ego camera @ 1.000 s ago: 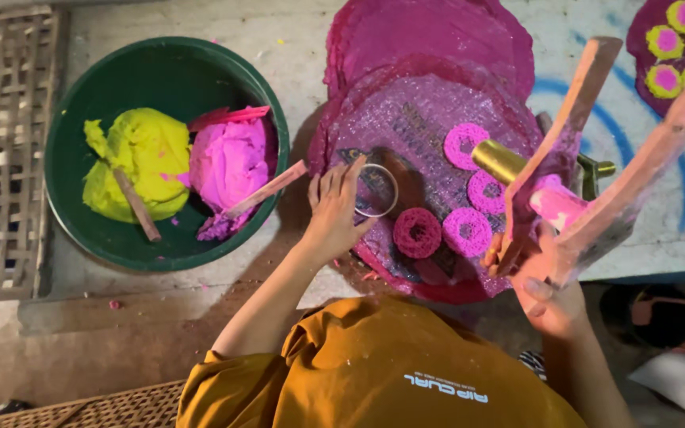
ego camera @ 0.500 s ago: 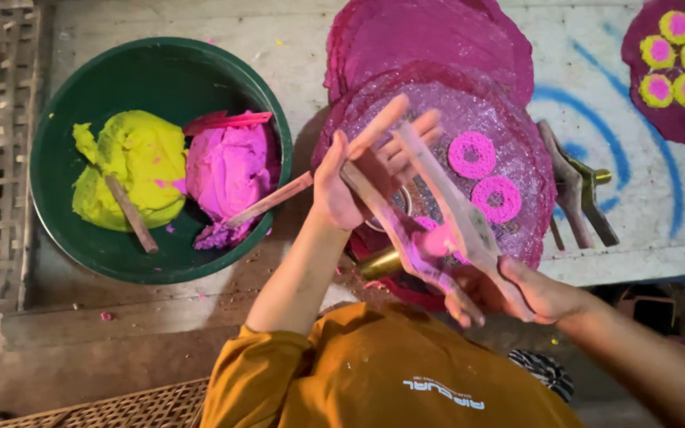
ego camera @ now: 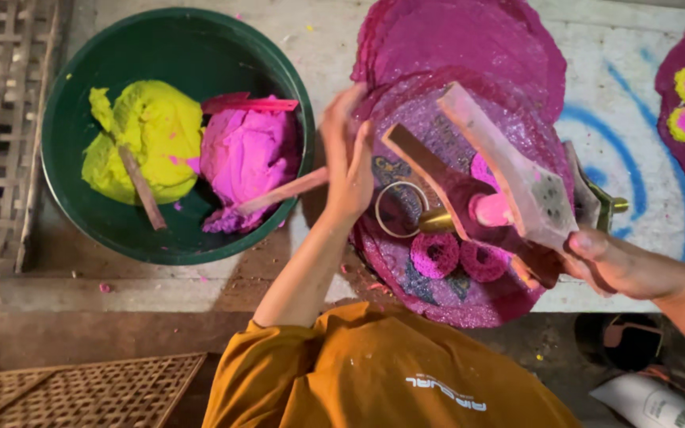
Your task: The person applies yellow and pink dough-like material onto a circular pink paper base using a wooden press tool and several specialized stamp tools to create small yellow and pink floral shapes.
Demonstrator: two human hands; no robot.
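While the right hand (ego camera: 612, 261) grips a wooden press (ego camera: 509, 186) above the pink mat (ego camera: 453, 63), the left hand (ego camera: 348, 158) hovers open at the mat's left edge. Two pink coils (ego camera: 435, 254) lie under the press. Left of the mat, a green bowl (ego camera: 81, 214) holds yellow and pink dough on the bench (ego camera: 636, 111).

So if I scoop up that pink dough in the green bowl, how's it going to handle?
The pink dough probably feels soft and sticky: it sits in a slumped, smeared lump. It likely sags or tears rather than lifting whole, and clings, judging by the stick stuck in it.
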